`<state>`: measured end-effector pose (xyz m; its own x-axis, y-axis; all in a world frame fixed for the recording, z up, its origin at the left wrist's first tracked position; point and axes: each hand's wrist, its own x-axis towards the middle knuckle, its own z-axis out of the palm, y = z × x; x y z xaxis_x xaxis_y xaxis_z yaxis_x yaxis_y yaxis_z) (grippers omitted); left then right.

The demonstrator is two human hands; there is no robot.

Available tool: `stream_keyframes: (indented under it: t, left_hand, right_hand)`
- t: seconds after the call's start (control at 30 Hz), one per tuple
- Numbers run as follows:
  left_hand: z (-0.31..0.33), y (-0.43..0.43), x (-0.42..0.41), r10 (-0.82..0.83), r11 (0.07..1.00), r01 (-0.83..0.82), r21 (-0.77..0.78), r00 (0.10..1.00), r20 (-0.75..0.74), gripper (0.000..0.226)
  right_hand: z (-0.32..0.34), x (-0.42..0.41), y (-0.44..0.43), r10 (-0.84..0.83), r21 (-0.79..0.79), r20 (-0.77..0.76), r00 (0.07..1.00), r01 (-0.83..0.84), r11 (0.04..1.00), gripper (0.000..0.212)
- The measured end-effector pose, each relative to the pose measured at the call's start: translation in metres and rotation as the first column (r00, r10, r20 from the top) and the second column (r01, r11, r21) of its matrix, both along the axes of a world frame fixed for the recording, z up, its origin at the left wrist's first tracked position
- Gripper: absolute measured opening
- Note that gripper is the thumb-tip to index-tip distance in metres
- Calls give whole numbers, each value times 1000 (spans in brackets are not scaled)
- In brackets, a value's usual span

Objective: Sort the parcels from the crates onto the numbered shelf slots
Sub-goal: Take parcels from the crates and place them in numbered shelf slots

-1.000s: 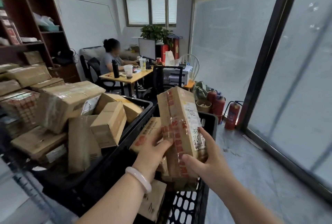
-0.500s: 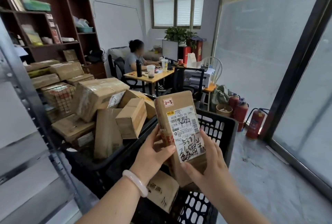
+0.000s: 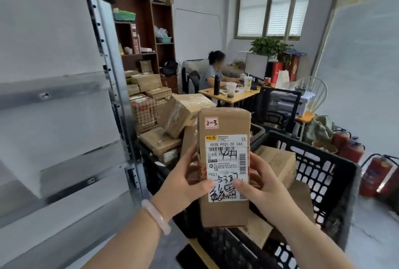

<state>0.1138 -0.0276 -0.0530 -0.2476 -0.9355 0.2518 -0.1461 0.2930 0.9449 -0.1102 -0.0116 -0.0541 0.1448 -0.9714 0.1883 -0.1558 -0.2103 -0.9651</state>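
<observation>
Two forearms rise from the lower edge of the frame, bare as far as the view shows. The left hand has a bangle round its wrist: a thick, smooth, rounded ring, milky white with a faint pink tint, slightly translucent like jade or glass, with a soft sheen along its top. The right hand and its wrist are bare.

Held parcel: brown carton, upright, white label with handwriting facing the camera, red-marked sticker near the top; gripped at its lower sides by left hand and right hand.
Black crate: lattice-walled, 4 o'clock of held parcel, cartons inside.
Piled parcels: taped brown cartons, 11 o'clock.
Shelf: grey metal, 9 o'clock.
</observation>
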Motion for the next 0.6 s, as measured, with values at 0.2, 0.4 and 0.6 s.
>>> stream_keyframes:
  t: [0.2, 0.4, 0.6]
  left_hand:
    - [-8, 31, 117, 161, 987, -161, -2, 985, 68, 91]
    - [-18, 89, 249, 347, 934, -352, 53, 934, 87, 94]
    - [-37, 161, 372, 508, 849, -517, 109, 856, 96, 86]
  right_hand:
    - [-10, 117, -2, 170, 33, 55, 984, -172, 985, 91]
    - [-24, 258, 7, 376, 136, 50, 925, -379, 915, 109]
    - [-33, 397, 33, 586, 220, -30, 810, -566, 794, 99]
